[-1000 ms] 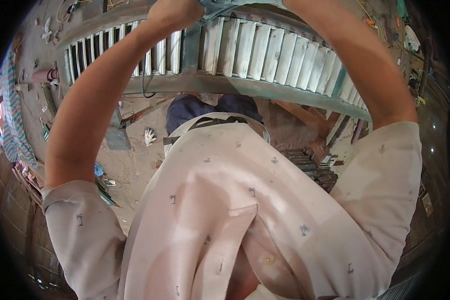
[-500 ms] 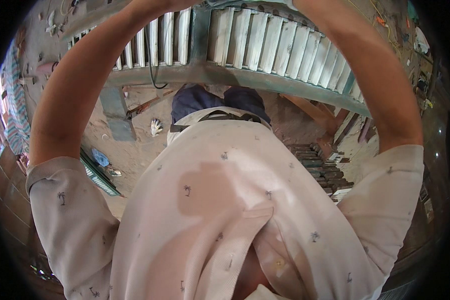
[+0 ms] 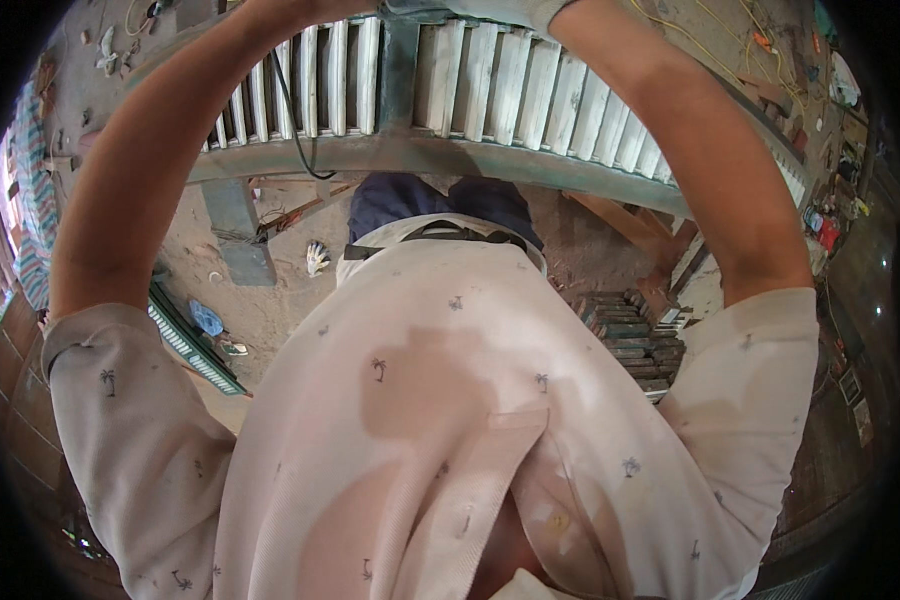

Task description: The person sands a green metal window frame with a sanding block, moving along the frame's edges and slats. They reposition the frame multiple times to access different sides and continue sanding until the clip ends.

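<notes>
A louvered shutter panel (image 3: 400,75) with a worn green frame and whitish slats lies across in front of my waist. My left hand (image 3: 342,8) is at the top edge of the view, over the panel; only its wrist end shows and its fingers are cut off. My right hand (image 3: 520,8), in a greyish glove, reaches in from the right above the slats. Its fingers are out of sight, so what either hand holds cannot be made out. A black cord (image 3: 295,120) hangs over the panel's near rail, below my left forearm.
On the dirt floor lie a white glove (image 3: 317,258), a blue plastic piece (image 3: 205,317) and another green slatted panel (image 3: 195,345). Stacked wooden pieces (image 3: 630,340) are at the right. A yellow cord (image 3: 685,38) runs across the floor at the upper right.
Both forearms have shifted to the left over the panel, and more of the gloved right hand shows now. The panel stays nearly where it was.
</notes>
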Demonstrator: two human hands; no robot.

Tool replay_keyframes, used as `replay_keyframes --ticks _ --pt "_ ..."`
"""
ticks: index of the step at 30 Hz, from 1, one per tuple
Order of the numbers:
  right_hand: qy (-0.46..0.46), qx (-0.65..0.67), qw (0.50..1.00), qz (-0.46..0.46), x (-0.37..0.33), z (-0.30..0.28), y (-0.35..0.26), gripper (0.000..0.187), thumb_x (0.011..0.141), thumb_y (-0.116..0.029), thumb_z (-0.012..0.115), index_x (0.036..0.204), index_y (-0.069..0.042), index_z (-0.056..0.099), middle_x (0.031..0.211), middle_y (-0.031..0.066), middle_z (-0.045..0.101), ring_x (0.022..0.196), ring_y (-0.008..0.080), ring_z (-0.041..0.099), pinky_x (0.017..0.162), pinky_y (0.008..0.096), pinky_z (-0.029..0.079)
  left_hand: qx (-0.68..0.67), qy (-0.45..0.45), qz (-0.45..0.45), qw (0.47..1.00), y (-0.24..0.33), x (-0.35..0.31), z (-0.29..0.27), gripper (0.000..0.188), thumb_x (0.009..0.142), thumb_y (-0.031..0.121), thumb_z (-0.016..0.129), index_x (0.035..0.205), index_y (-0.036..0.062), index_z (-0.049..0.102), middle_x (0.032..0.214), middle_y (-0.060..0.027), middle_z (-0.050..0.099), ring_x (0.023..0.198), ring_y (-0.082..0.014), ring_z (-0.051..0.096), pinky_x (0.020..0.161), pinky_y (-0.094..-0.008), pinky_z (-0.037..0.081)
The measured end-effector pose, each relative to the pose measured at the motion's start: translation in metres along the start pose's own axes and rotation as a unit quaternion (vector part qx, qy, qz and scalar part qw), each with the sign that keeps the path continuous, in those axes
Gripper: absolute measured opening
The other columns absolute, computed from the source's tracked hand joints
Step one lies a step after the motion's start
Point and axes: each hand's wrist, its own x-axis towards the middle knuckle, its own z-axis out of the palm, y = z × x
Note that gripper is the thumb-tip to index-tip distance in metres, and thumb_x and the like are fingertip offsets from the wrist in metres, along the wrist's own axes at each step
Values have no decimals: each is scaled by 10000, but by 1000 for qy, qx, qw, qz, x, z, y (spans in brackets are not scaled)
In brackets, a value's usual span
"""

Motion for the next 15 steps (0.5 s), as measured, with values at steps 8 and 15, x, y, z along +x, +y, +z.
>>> replay_keyframes --ticks 8,15 --pt "-57 57 996 25 11 -9 3 494 848 -256 704 1296 -47 681 1210 261 736 1082 420 736 911 531 578 22 -9 23 999 -13 17 5 333 850 335 749 1007 49 817 1035 -263 773 999 -443 763 864 -512 612" --pt "-31 77 996 18 -10 -11 26 606 841 -395 776 1337 -65 666 1307 239 692 1187 436 686 1012 512 553 44 -9 78 996 5 39 17 326 850 290 719 1002 18 815 1075 -243 784 1030 -431 762 906 -510 607"
